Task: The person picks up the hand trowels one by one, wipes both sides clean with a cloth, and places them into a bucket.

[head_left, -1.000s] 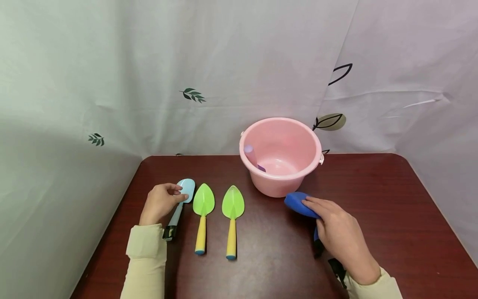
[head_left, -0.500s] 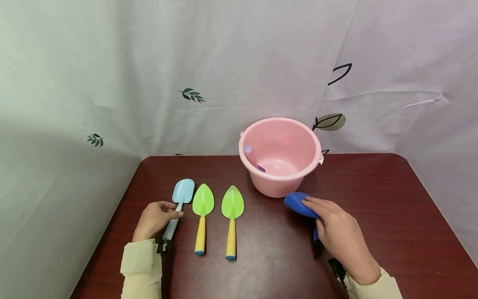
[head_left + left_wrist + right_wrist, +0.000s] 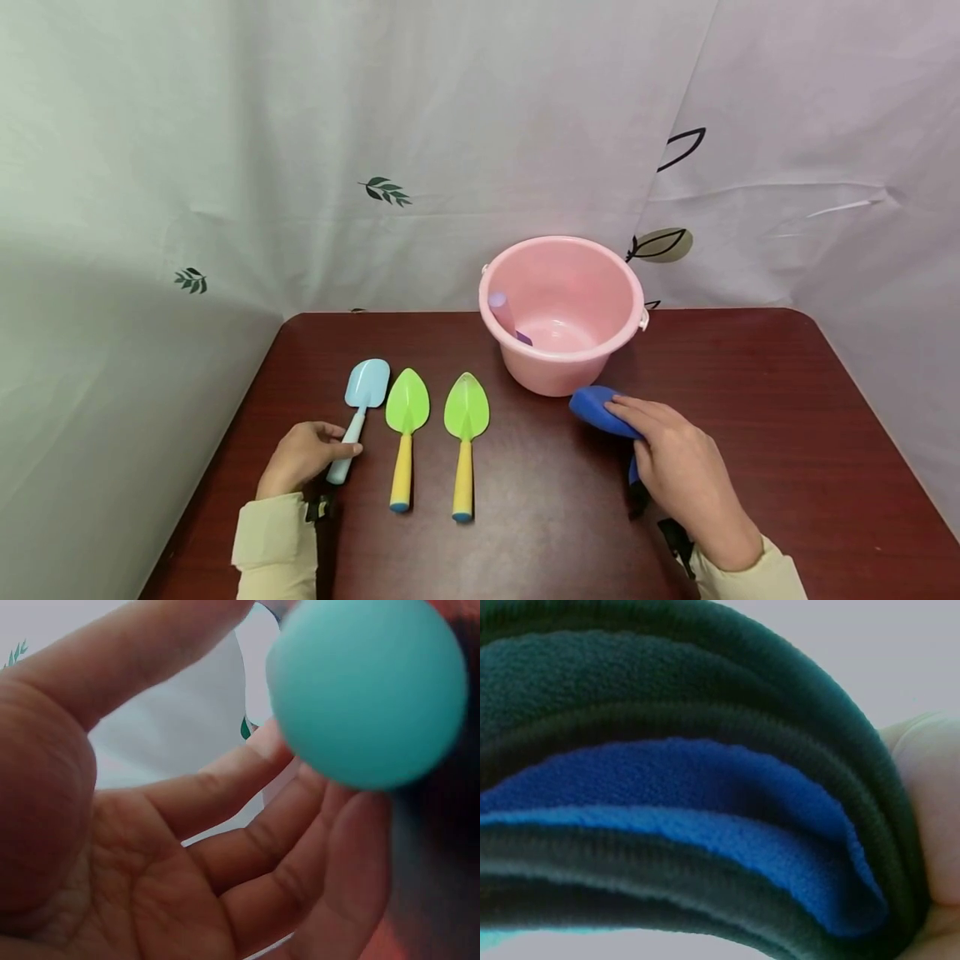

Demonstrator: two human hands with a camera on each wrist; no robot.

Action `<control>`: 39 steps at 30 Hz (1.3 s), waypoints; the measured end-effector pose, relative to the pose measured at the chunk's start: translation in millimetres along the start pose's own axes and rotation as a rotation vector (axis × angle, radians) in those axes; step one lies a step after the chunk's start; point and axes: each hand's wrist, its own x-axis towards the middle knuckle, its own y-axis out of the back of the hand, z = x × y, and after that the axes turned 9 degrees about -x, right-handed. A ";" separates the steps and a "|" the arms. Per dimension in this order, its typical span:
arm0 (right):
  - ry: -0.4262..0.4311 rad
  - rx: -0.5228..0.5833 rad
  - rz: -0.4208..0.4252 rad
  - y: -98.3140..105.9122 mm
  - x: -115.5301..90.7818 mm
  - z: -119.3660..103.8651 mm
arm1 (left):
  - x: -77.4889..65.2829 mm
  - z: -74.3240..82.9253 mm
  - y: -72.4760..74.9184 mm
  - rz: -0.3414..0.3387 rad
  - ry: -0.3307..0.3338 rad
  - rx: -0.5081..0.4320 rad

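A light blue hand trowel [image 3: 367,383] lies on the table at the left, blade pointing away. My left hand [image 3: 300,458] pinches its handle between thumb and fingers. The left wrist view shows the round teal handle end [image 3: 367,690] close up, with the fingers [image 3: 255,832] against it. My right hand [image 3: 678,458] holds a folded blue cloth [image 3: 603,410] at the right, in front of the bucket. Close up, the right wrist view shows the cloth's fuzzy blue inside [image 3: 705,776] and dark edging; most of that hand is hidden there.
Two green trowels with yellow handles, the left trowel [image 3: 407,404] and the right trowel [image 3: 467,408], lie side by side mid-table. Behind them stands a pink bucket [image 3: 551,375] with a purple-handled tool [image 3: 502,312] inside. A pale curtain [image 3: 450,125] hangs behind the table.
My left hand has moved down from the trowel's blade along its handle, toward me. The trowel itself stays in place. My right hand and the blue cloth have not visibly moved.
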 end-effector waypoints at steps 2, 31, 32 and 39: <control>0.001 0.000 0.001 -0.1 0.1 0.1 | -1.1 -1.9 0.5 -0.023 0.005 0.009; 0.006 0.008 0.021 -0.3 -0.7 3.5 | -4.8 -26.8 5.9 -0.144 0.044 -0.129; 0.005 0.007 0.019 -0.1 -0.6 3.6 | -4.3 -27.4 5.6 -0.146 0.043 -0.125; 0.005 0.007 0.012 0.8 -0.5 3.9 | -2.4 -31.2 8.9 -0.146 0.022 -0.071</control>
